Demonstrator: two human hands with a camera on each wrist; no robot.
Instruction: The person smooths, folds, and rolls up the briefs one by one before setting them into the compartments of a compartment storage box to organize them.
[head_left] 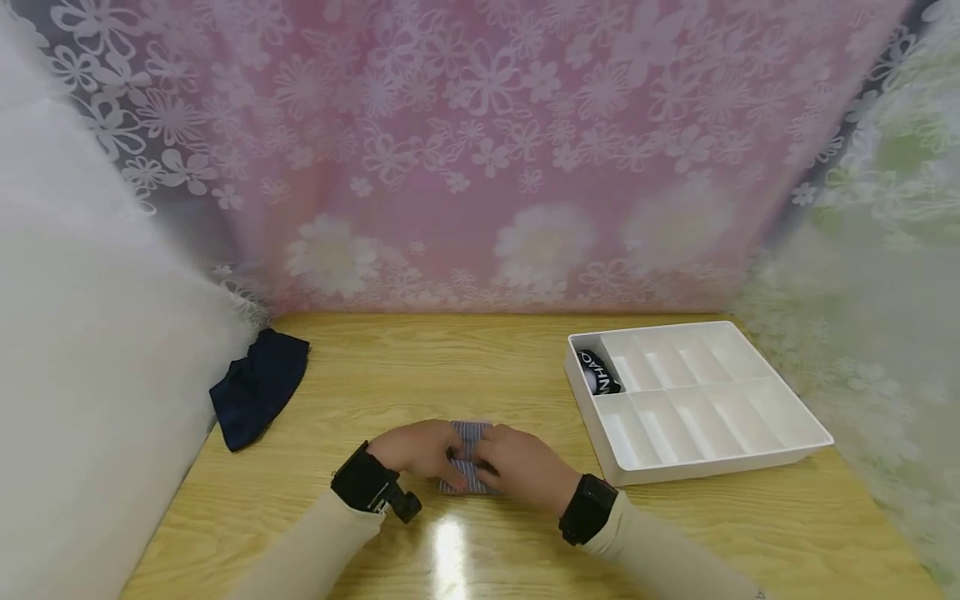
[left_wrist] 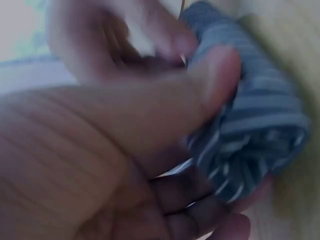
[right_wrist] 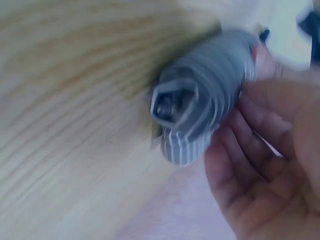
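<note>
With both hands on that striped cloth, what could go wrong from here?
The striped cloth might spring loose if the left-hand grip or right-hand grip eases, since no fastener shows. It could end up uneven: a striped part juts out below the rolled end in the right wrist view. If bound for the white divided tray, a loose roll might not fit its narrow compartments.

Head: above and behind left grip (head_left: pixel 420 448) and right grip (head_left: pixel 525 468), facing forward-down, farthest.
Left wrist: close behind left grip, facing striped cloth (left_wrist: pixel 265 107).
Right wrist: close behind right grip, likewise.
All views share: striped cloth between grips, plus table (head_left: pixel 420 367).
</note>
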